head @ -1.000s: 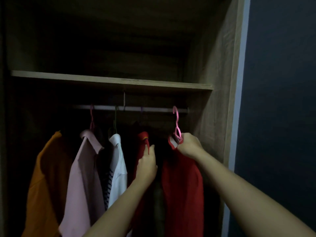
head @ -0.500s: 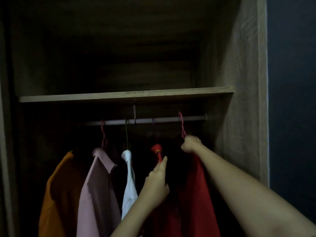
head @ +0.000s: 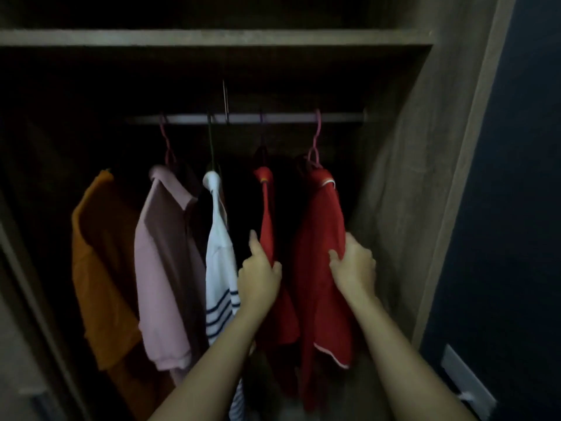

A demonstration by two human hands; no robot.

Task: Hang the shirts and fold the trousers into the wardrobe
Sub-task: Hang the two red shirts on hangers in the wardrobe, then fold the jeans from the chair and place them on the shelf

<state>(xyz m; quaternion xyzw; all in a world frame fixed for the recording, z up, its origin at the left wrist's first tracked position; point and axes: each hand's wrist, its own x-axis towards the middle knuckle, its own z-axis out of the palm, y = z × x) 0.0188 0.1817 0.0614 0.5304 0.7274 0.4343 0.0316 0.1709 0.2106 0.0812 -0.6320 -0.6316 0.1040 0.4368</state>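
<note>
Several shirts hang from the wardrobe rail [head: 288, 118]. At the far right a red shirt [head: 321, 232] hangs on a pink hanger [head: 315, 141]; my right hand [head: 353, 262] grips its fabric at the right side. Left of it hangs a second red shirt [head: 267, 220]; my left hand [head: 259, 273] pinches its edge with the forefinger pointing up. Further left hang a white shirt with dark stripes [head: 220, 256], a pink shirt [head: 164, 262] and an orange shirt [head: 100, 256].
A wooden shelf [head: 212, 38] runs above the rail. The wardrobe's right side panel [head: 419, 177] stands close to the red shirt. A dark blue wall [head: 516, 208] with a white socket [head: 464, 378] lies to the right.
My right hand has let go of the pink hanger's hook and dropped to the red shirt's body. My left hand has also moved down the second red shirt. The view has tilted down.
</note>
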